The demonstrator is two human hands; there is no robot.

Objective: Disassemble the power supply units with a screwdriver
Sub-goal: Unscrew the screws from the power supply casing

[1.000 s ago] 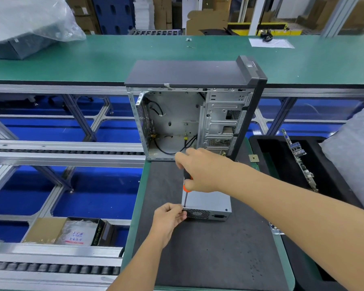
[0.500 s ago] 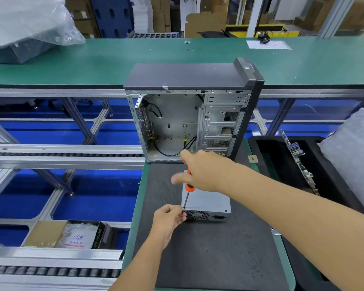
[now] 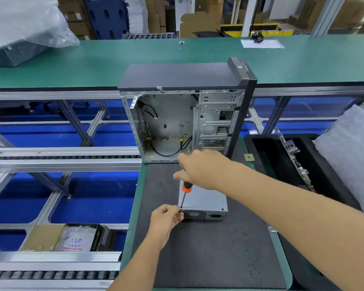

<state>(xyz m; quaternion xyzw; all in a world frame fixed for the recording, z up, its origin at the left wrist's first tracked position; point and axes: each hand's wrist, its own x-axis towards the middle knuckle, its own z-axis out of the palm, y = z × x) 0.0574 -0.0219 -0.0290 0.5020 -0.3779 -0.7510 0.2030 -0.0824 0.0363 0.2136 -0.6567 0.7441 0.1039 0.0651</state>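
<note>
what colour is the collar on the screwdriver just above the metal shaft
Orange, below a black handle: the screwdriver shows it clearly in the head view.

An open computer case [image 3: 187,114] stands upright at the far end of a dark mat [image 3: 208,248] on the green-edged table [image 3: 132,234], black cables [image 3: 166,152] lying loose inside it; beyond it runs a long green table [image 3: 114,59] carrying a plastic-wrapped grey box [image 3: 19,38] at its left end and a sheet of paper [image 3: 263,43] at its right; a black foam tray [image 3: 267,152] to the right holds a motherboard [image 3: 294,160] on edge, with a grey foam sheet [image 3: 349,152] beside it; roller conveyors [image 3: 57,159] run along the left, and an open cardboard box [image 3: 65,238] with a bagged item sits below them; cardboard cartons [image 3: 156,15] are stacked in the background.
</note>
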